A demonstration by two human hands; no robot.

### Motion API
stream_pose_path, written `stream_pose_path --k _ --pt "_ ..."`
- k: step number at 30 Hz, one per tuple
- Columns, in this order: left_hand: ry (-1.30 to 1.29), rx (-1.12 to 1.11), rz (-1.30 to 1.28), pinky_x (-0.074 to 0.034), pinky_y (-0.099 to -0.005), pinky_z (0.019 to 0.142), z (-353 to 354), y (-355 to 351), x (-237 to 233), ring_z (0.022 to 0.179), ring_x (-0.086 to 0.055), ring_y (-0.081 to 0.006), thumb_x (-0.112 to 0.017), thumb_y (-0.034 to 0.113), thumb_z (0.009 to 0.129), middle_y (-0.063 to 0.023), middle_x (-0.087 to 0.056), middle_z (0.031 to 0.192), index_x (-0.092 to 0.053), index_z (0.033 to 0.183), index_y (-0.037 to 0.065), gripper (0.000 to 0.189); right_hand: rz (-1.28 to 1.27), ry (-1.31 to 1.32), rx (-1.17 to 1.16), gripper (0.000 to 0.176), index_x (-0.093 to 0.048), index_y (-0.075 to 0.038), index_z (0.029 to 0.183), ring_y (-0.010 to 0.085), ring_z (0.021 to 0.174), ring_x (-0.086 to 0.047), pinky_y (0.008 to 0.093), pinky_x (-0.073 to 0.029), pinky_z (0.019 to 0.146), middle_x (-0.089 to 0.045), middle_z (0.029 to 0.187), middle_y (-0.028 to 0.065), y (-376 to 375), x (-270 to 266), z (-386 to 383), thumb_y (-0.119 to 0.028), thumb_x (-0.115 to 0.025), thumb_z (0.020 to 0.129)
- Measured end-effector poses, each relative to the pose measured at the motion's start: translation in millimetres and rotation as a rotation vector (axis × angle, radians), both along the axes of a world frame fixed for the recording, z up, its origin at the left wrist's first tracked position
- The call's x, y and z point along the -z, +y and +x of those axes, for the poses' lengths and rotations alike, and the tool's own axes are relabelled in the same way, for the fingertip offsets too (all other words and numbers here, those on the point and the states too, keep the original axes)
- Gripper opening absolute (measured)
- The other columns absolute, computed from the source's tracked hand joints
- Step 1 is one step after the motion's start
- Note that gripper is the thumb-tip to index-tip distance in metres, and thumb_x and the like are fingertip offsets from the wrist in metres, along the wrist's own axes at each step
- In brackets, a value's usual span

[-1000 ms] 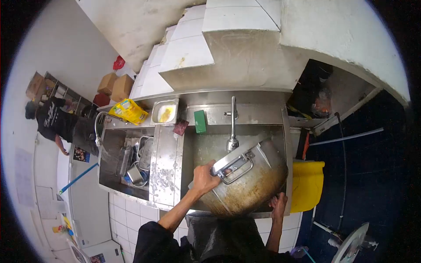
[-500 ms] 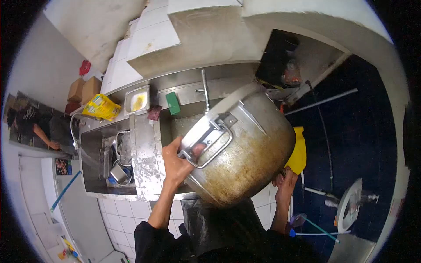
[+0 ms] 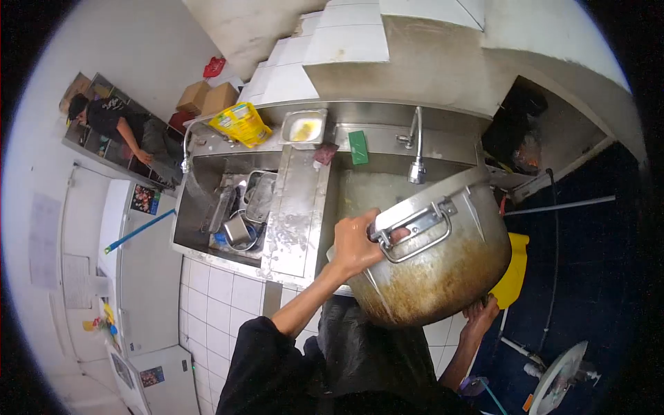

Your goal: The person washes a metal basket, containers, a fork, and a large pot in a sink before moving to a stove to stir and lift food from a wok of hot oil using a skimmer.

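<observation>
A large metal pot (image 3: 439, 273), stained brown on its outside, is tilted over the front of the right sink basin (image 3: 373, 187), its opening facing the basin. My left hand (image 3: 357, 243) is closed on the pot's rim by a hinged metal handle (image 3: 418, 232), the thumb passing through the handle. My right hand (image 3: 481, 318) supports the pot low at its base, fingers curled against the bottom edge and partly hidden. Beyond the rim stands a faucet (image 3: 416, 149). The pot's inside is out of sight.
The left basin (image 3: 266, 162) holds several metal containers under a running spout (image 3: 185, 164). On the ledge are a yellow bag (image 3: 241, 124), a metal tray (image 3: 304, 128) and a green block (image 3: 358, 147). A yellow plastic object (image 3: 513, 273) is right of the pot. Another person (image 3: 124, 131) stands far left.
My view has turned left, shifting the scene rightward. The pot has dropped lower relative to the sink, uncovering the faucet head. Both hands keep their hold.
</observation>
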State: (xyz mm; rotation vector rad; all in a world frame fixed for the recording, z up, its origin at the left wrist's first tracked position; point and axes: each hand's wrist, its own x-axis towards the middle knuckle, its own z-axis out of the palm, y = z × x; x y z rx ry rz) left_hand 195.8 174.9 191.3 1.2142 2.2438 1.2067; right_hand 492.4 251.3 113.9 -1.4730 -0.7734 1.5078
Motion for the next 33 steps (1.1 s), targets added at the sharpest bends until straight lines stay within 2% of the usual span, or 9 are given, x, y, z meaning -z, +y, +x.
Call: stream_pose_path --k 8,10,11,20,23,28,30,31,33 --pt "0.113 0.045 0.144 -0.035 -0.0331 0.042 -22.4 -44.6 -33.9 0.039 -0.041 -0.0169 -0.076 0.046 0.065 -0.0093 -0.044 0.045 -0.054 0.061 0.002 0.049 0.012 0.007 0.071 0.028 -0.043 -0.011 0.083 0.0089 0.050 -0.037 0.0254 -0.030 0.046 -0.039 0.062 -0.0018 -66.0 -13.2 -17.1 -0.037 -0.045 0.092" --pt "0.178 0.099 -0.007 -0.043 -0.0345 0.046 -38.3 -68.1 -58.5 0.044 -0.056 -0.0291 -0.075 0.044 0.066 -0.0138 -0.052 0.049 -0.064 0.075 0.004 0.043 0.062 0.025 -0.014 0.030 -0.045 -0.010 0.086 0.0105 0.053 -0.038 0.0277 -0.032 0.047 -0.040 0.065 -0.0010 -97.0 -18.2 -15.8 -0.039 -0.045 0.091" --pt "0.197 0.074 0.238 -0.034 -0.0317 0.041 -47.0 -78.0 -51.9 0.037 -0.042 -0.0192 -0.079 0.045 0.060 -0.0086 -0.041 0.043 -0.050 0.058 0.004 0.051 0.056 0.059 -0.074 0.031 -0.047 -0.010 0.088 0.0092 0.052 -0.039 0.0264 -0.032 0.048 -0.041 0.062 -0.0027 -113.7 -27.5 -22.4 -0.040 -0.044 0.092" --pt "0.630 0.284 0.313 -0.036 -0.0328 0.042 -155.3 -197.7 -119.0 0.040 -0.046 -0.0243 -0.079 0.039 0.055 -0.0085 -0.042 0.044 -0.049 0.060 0.007 0.045 0.286 0.058 -0.564 0.023 -0.051 -0.003 0.092 0.0120 0.067 -0.047 0.0283 -0.039 0.064 -0.052 0.075 0.0037 -254.7 5.1 -146.3 -0.023 -0.040 0.094" --pt "0.783 0.484 0.227 -0.044 -0.0360 0.048 -183.3 -230.4 -114.4 0.050 -0.055 -0.0288 -0.066 0.022 0.045 -0.0095 -0.056 0.057 -0.050 0.075 0.008 0.037 0.345 0.012 -0.687 0.022 -0.052 0.001 0.090 0.0157 0.073 -0.053 0.0308 -0.043 0.069 -0.056 0.079 0.0071 -282.4 68.0 -184.8 -0.019 -0.042 0.092" --pt "0.876 0.493 0.225 -0.045 -0.0346 0.052 -217.8 -260.2 -82.2 0.052 -0.056 -0.0271 -0.068 0.022 0.045 -0.0078 -0.057 0.059 -0.050 0.078 0.009 0.040 0.427 -0.040 -0.722 0.016 -0.055 0.004 0.086 0.0211 0.082 -0.057 0.0346 -0.044 0.076 -0.059 0.083 0.0114 -300.4 93.9 -246.8 -0.009 -0.046 0.086" --pt "0.851 0.508 0.337 -0.038 -0.0324 0.046 -225.6 -271.4 -64.1 0.049 -0.053 -0.0225 -0.068 0.021 0.041 -0.0047 -0.051 0.055 -0.046 0.069 0.009 0.037 0.450 -0.282 -0.797 0.016 -0.057 0.005 0.090 0.0248 0.087 -0.056 0.0374 -0.043 0.080 -0.060 0.088 0.0141 -303.2 113.2 -256.4 -0.006 -0.049 0.082" --pt "0.846 0.521 0.197 -0.043 -0.0326 0.055 -228.7 -283.0 -53.5 0.058 -0.056 -0.0239 -0.071 0.021 0.043 -0.0057 -0.055 0.061 -0.051 0.079 0.008 0.044 0.415 -0.234 -0.802 0.018 -0.058 0.004 0.093 0.0263 0.091 -0.056 0.0392 -0.042 0.081 -0.061 0.091 0.0152 -303.8 117.6 -263.0 -0.005 -0.049 0.081" --pt "0.848 0.504 0.209 -0.042 -0.0321 0.055 -232.4 -300.8 -39.0 0.057 -0.055 -0.0230 -0.070 0.022 0.041 -0.0050 -0.054 0.061 -0.051 0.078 0.008 0.044 0.445 -0.214 -0.790 0.020 -0.058 0.004 0.095 0.0259 0.093 -0.056 0.0381 -0.042 0.082 -0.061 0.093 0.0149 -304.9 115.8 -269.5 -0.006 -0.049 0.081"
